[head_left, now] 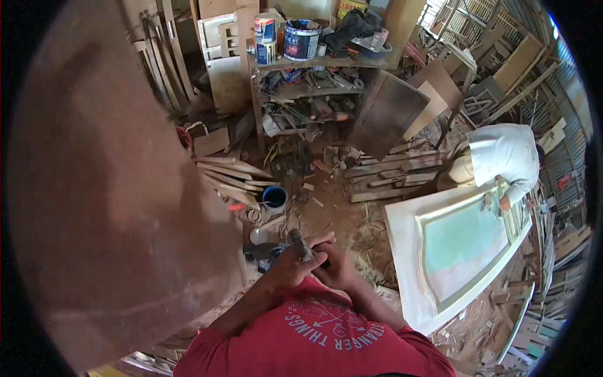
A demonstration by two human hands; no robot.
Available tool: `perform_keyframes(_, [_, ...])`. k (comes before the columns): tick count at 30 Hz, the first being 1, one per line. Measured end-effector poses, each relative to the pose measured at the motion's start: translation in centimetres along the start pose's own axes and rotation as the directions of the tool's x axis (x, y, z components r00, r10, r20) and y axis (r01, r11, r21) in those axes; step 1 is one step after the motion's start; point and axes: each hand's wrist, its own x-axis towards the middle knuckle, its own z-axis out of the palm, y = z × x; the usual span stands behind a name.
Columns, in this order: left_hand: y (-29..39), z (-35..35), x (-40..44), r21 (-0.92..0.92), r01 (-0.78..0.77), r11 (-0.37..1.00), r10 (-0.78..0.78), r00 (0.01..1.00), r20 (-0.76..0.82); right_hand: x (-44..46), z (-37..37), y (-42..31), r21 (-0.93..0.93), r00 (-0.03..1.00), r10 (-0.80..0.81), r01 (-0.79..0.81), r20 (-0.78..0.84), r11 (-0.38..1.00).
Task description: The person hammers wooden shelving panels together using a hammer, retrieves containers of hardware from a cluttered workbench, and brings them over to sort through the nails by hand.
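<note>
The wooden shelf point(314, 63) is carrying two stacked paint cans point(266, 53), a larger paint bucket point(301, 41) and a black plastic bag point(349, 29) on top, with jumbled clutter point(314, 113) filling its lower tiers. On the brown floor point(330, 213), a blue-lined pail point(275, 198) is standing near wooden strips point(233, 175), and planks point(396, 173) are lying among scattered wood scraps point(316, 202).

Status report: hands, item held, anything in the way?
Left hand around dark object. Right hand alongside, grip unclear. Large brown surface blocks the left view.

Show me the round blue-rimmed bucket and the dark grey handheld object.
Round blue-rimmed bucket point(279, 209), head view: near outer wall.
Dark grey handheld object point(302, 245), head view: its exposed middle.
</note>
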Motion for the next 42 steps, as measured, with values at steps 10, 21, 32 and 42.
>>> perform_keyframes(10, [2.0, -9.1, 17.8, 0.008, -0.229, 0.973, 0.227, 0.960, -0.163, 16.8, -10.4, 9.5, -0.051, 0.977, 0.161, -0.155, 0.142, 0.987])
perform_keyframes(21, [0.4, -16.2, 34.6, -0.072, -0.349, 0.934, 0.187, 0.650, -0.736, 39.3, -20.5, 23.3, -0.125, 0.831, 0.089, -0.024, 0.549, 0.992])
perform_keyframes(32, [2.1, -20.8, 48.8, -0.015, -0.277, 0.961, 0.122, 0.469, -0.875, 62.4, -36.2, 32.1, -0.055, 0.965, -0.172, 0.164, -0.196, 0.985])
perform_keyframes(42, [4.5, -28.9, 66.8, 0.350, 0.093, 0.932, 0.178, 0.724, -0.666, 75.2, -46.3, 28.2, -0.574, 0.843, -0.381, 0.107, -0.381, 0.812])
